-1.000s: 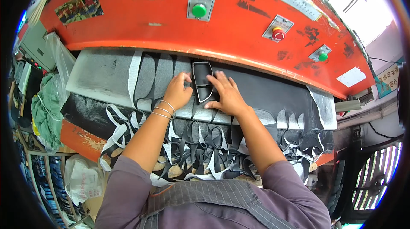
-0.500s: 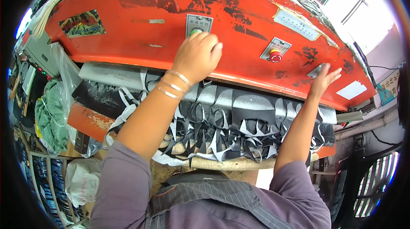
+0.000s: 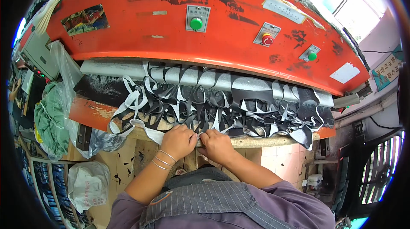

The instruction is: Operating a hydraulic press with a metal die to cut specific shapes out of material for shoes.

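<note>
At the near edge of the machine bed, my left hand [image 3: 179,140] and my right hand [image 3: 217,144] are close together. Both have curled fingers, closed on the near edge of a black-and-white sheet [image 3: 253,94] full of cut-outs. Its thin loops and strips lie tangled across the bed, and some hang over the front. What exactly lies under my fingertips is partly hidden. Beyond the sheet rises the red machine front [image 3: 230,54], with a green button [image 3: 196,24], a red stop button [image 3: 267,39] and a second green button [image 3: 312,56].
A pale wooden board edge [image 3: 265,140] runs along the bed's front. On the left are a green cloth bundle [image 3: 53,115] in clear plastic and a white plastic bag [image 3: 87,184] on the floor. A slatted black frame [image 3: 376,177] stands at right.
My left hand has left the green button and my right hand the panel's right side. Both came down and together at the sheet's near edge, uncovering the buttons.
</note>
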Demonstrator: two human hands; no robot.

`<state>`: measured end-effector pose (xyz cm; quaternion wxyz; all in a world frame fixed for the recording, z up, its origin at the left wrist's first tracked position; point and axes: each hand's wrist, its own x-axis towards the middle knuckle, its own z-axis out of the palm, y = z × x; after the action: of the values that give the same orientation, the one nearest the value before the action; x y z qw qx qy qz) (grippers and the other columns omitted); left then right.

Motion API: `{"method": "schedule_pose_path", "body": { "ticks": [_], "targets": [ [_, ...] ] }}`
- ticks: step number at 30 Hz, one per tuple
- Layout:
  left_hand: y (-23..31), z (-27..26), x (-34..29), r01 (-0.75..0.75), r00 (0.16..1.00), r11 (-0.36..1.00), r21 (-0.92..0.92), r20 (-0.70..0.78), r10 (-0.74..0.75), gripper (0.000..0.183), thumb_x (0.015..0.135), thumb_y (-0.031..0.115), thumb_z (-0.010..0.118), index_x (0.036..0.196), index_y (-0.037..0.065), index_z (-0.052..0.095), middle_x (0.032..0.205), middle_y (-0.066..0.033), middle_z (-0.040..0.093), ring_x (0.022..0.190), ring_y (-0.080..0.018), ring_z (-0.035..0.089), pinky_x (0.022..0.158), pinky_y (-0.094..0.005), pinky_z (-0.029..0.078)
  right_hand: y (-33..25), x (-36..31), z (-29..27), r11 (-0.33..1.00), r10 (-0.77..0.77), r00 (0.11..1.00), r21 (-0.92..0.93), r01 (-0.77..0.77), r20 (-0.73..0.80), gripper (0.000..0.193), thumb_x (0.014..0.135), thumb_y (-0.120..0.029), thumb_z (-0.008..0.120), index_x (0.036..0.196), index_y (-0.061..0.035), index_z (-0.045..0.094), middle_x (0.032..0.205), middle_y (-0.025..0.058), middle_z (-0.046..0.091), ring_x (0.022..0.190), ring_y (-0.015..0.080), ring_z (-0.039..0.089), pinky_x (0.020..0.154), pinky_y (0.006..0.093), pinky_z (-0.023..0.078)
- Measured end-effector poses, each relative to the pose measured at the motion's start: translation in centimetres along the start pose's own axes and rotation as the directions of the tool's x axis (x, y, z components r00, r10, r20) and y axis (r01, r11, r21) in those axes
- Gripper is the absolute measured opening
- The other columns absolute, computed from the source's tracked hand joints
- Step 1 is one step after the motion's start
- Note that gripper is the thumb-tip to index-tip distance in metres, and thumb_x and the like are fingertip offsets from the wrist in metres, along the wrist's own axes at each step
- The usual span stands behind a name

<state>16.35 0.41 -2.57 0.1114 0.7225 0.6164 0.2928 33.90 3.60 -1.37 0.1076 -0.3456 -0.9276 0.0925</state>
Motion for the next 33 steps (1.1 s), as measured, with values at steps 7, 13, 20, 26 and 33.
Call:
{"method": "schedule_pose_path", "body": {
  "ticks": [7, 13, 20, 26, 33],
  "targets": [
    [-0.4, -0.9, 1.9, 0.019, 0.995, 0.999, -0.035, 0.100, -0.016, 0.016, 0.078, 0.025, 0.064, 0.070, 0.012, 0.071, 0.072, -0.0082, 0.063, 0.070, -0.0304, 0.062, 0.062, -0.0396, 0.051, 1.5, 1.5, -1.4, 0.998, -0.019, 0.991, 0.056, 0.012, 0.130, 0.034, 0.066, -0.026, 0.077, 0.087, -0.0039, 0.062, 0.086, 0.0114, 0.063, 0.082, 0.0288, 0.065, 0.067, 0.0380, 0.054],
    [-3.6, -2.9, 9.7, 0.041, 0.962, 0.999, -0.025, 0.273, -0.032, 0.025, 0.087, 0.026, 0.055, 0.077, 0.009, 0.071, 0.075, -0.0128, 0.066, 0.071, -0.0345, 0.064, 0.066, -0.0477, 0.051, 7.2, 13.1, -7.6, 0.957, 0.140, 0.950, 0.208, -0.202, 0.278, 0.068, 0.067, -0.053, 0.076, 0.116, -0.0077, 0.059, 0.105, 0.0200, 0.064, 0.098, 0.0384, 0.064, 0.080, 0.0473, 0.052],
    [-7.4, -1.1, 19.4, -0.194, 0.979, 0.969, 0.151, 0.097, 0.181, 0.026, 0.082, 0.023, 0.065, 0.103, 0.007, 0.066, 0.117, -0.0110, 0.065, 0.119, -0.0317, 0.053, 0.099, -0.0433, 0.041, 14.7, 26.9, -6.1, 0.781, 0.561, 0.809, 0.213, -0.587, 0.175, 0.070, 0.075, -0.048, 0.070, 0.123, -0.0027, 0.046, 0.122, 0.0269, 0.044, 0.107, 0.0451, 0.057, 0.090, 0.0451, 0.049],
    [-8.1, -1.5, 24.3, -0.056, 0.971, 0.986, -0.154, 0.223, 0.090, 0.019, 0.082, 0.019, 0.063, 0.096, 0.006, 0.062, 0.100, -0.0138, 0.065, 0.100, -0.0324, 0.058, 0.088, -0.0428, 0.044, 20.4, 25.2, -7.5, 0.724, 0.571, 0.804, 0.359, -0.589, 0.167, 0.062, 0.072, -0.037, 0.068, 0.121, -0.0056, 0.047, 0.119, 0.0243, 0.047, 0.099, 0.0411, 0.058, 0.089, 0.0435, 0.048],
    [-8.7, 6.3, 27.3, -0.036, 0.999, 0.931, -0.362, 0.009, 0.042, 0.024, 0.078, 0.006, 0.053, 0.102, 0.006, 0.051, 0.113, -0.0162, 0.064, 0.115, -0.0339, 0.054, 0.103, -0.0460, 0.035, 22.3, 19.8, -5.4, 0.860, 0.432, 0.901, 0.278, -0.427, 0.046, 0.077, 0.070, -0.054, 0.076, 0.126, -0.0081, 0.051, 0.133, 0.0222, 0.047, 0.121, 0.0402, 0.050, 0.099, 0.0444, 0.041]
  ]
}}
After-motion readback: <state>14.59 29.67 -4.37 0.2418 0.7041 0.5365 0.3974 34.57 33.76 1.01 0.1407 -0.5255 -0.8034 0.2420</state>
